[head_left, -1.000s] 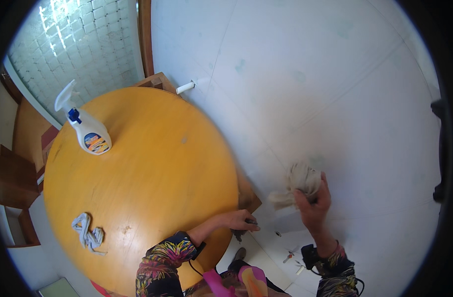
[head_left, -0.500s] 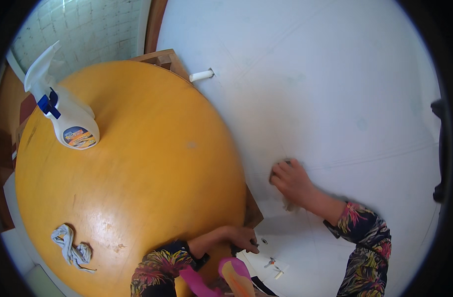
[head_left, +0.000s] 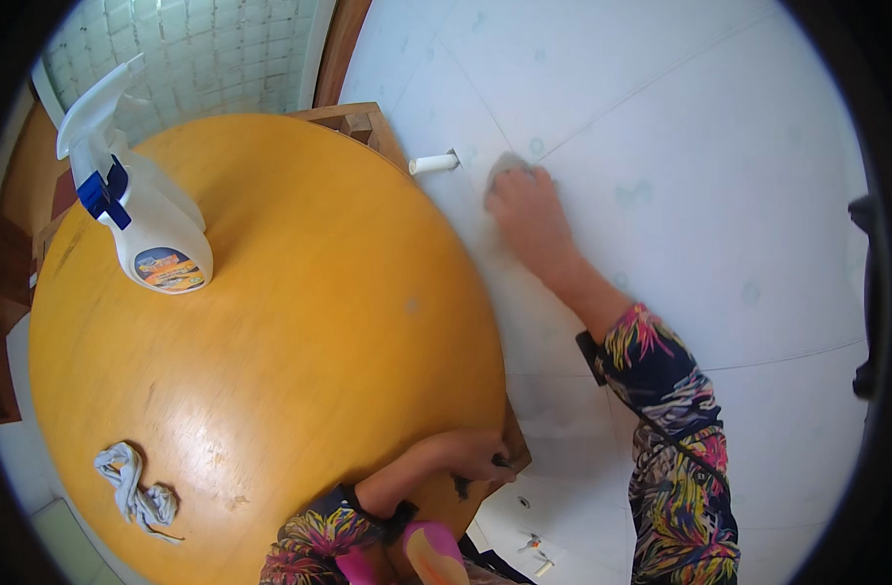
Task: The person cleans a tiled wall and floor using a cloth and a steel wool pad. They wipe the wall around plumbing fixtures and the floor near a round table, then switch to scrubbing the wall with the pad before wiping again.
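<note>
My right hand (head_left: pixel 529 210) presses a bunched grey cloth (head_left: pixel 510 162) against the white tiled wall (head_left: pixel 680 283), just right of a short white pipe (head_left: pixel 433 163). Its fingers are closed over the cloth and cover much of it. At the right edge of the yellow-orange table (head_left: pixel 300 322), my left hand (head_left: pixel 480 454) is closed, with something dark showing by the fingertips. What that dark thing is, I cannot make out.
On the table's far left stands a white spray bottle (head_left: pixel 163 224) with a blue trigger. A twisted grey rag (head_left: pixel 134 492) lies near the table's left front. Low on the wall are a small tap (head_left: pixel 534 543) and a round fitting (head_left: pixel 523 502).
My right hand has swept up the wall and a little left with the cloth, closer to the pipe. My left hand has shifted slightly up along the table edge. The whole view has tilted slightly.
</note>
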### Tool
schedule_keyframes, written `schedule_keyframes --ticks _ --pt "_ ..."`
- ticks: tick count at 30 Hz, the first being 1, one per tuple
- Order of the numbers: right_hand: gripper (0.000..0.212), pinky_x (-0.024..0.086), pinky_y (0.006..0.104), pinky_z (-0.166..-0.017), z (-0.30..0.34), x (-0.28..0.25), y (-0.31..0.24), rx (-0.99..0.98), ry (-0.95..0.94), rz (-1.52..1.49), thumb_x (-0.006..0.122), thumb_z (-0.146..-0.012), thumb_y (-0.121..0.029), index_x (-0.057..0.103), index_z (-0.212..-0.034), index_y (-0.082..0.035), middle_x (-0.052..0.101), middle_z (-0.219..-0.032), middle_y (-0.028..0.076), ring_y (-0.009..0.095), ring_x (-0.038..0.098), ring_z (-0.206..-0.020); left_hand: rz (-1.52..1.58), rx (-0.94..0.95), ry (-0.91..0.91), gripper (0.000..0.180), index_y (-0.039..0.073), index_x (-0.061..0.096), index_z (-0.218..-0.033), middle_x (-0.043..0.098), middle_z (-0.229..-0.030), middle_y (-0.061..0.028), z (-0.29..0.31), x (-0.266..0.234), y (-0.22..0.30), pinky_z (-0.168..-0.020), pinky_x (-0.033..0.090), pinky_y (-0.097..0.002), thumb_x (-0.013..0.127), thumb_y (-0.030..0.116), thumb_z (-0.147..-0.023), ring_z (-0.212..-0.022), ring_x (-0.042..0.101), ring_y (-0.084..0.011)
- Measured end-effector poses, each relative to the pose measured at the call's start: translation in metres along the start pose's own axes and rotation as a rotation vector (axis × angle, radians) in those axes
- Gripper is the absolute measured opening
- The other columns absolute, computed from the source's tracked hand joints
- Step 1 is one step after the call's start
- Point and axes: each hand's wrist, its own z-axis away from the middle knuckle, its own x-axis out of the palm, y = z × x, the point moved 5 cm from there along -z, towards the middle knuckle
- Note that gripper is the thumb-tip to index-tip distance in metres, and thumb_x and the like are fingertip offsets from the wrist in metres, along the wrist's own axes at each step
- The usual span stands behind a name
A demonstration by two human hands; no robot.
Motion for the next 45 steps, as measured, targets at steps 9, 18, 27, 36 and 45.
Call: schedule_keyframes --ticks 9,18,27,36,45 --pt "0.009 0.039 0.041 -0.082 0.084 0.0 -0.07 -0.173 -0.438 -0.136 0.064 -0.076 -0.016 0.069 -0.08 -0.01 0.06 -0.093 0.005 0.022 0.054 -0.098 -0.046 -0.017 0.174 0.038 0.003 0.073 -0.085 0.069 -0.076 -0.02 0.016 -0.036 -0.023 -0.067 0.052 -0.0428 0.069 0.041 -0.087 -0.068 0.065 -0.0356" --pt "0.024 0.045 0.0436 -0.075 0.046 -0.039 -0.043 0.251 -0.387 -0.546 0.067 -0.073 -0.011 0.06 -0.096 -0.01 0.059 -0.088 0.01 0.031 0.058 -0.087 0.1 0.108 0.413 0.03 0.005 0.074 -0.097 0.07 -0.08 -0.0185 0.022 -0.072 -0.015 -0.067 0.051 -0.0399 0.067 0.033 -0.091 -0.07 0.065 -0.0301" --pt "0.036 0.049 0.0409 -0.088 0.078 -0.054 -0.064 0.606 -0.552 -1.16 0.072 -0.083 -0.025 0.057 -0.109 -0.006 0.061 -0.109 0.015 0.034 0.06 -0.102 0.582 0.371 0.988 0.021 -0.001 0.067 -0.084 0.056 -0.065 0.0012 0.054 -0.111 0.02 -0.061 0.046 -0.0272 0.062 0.015 -0.096 -0.063 0.05 -0.0073" --pt "0.06 0.05 0.0399 -0.093 0.059 -0.099 -0.093 0.339 -0.352 -1.156 0.077 -0.082 -0.023 0.053 -0.135 -0.009 0.052 -0.129 0.013 0.033 0.059 -0.112 1.23 0.389 1.318 0.029 0.004 0.057 -0.114 0.06 -0.107 -0.0062 0.047 -0.115 -0.014 -0.088 0.049 -0.0279 0.041 0.028 -0.108 -0.097 0.058 -0.0129" --pt "0.054 0.053 0.0397 -0.088 0.067 -0.072 -0.098 0.598 -0.441 -1.222 0.075 -0.078 -0.014 0.057 -0.129 -0.01 0.06 -0.119 0.015 0.034 0.063 -0.105 1.261 0.44 1.12 0.042 0.004 0.041 -0.142 0.05 -0.128 -0.01 0.034 -0.109 -0.013 -0.102 0.043 -0.0298 0.037 0.029 -0.108 -0.115 0.052 -0.0152"
